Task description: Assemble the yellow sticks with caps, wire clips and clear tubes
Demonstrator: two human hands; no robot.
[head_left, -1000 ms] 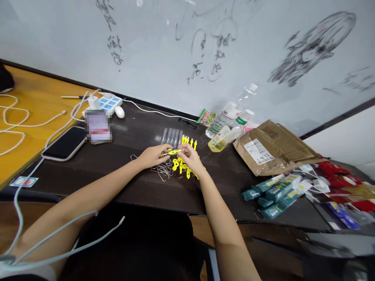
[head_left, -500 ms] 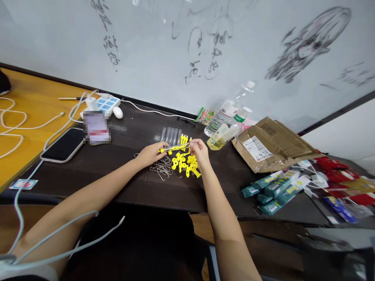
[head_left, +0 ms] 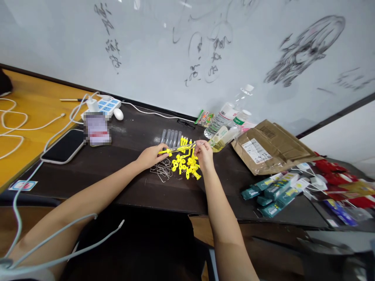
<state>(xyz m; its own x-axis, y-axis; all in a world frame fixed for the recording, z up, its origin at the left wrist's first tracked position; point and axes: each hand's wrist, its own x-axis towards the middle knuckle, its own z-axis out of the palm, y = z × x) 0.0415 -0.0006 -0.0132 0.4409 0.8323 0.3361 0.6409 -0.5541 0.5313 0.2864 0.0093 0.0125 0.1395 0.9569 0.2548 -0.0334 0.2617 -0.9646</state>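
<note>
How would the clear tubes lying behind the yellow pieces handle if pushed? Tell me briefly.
The clear tubes are round and lie flat side by side on the dark table, so a sideways push would probably roll them. They look thin-walled and empty, likely light. Glass or plastic cannot be told, so treat them as fragile.

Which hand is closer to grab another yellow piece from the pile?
Probably the right hand. It hovers directly above the pile of yellow pieces, pinching one end of the clear tube. The left hand grips the tube's yellow end, off to the pile's left.
</note>
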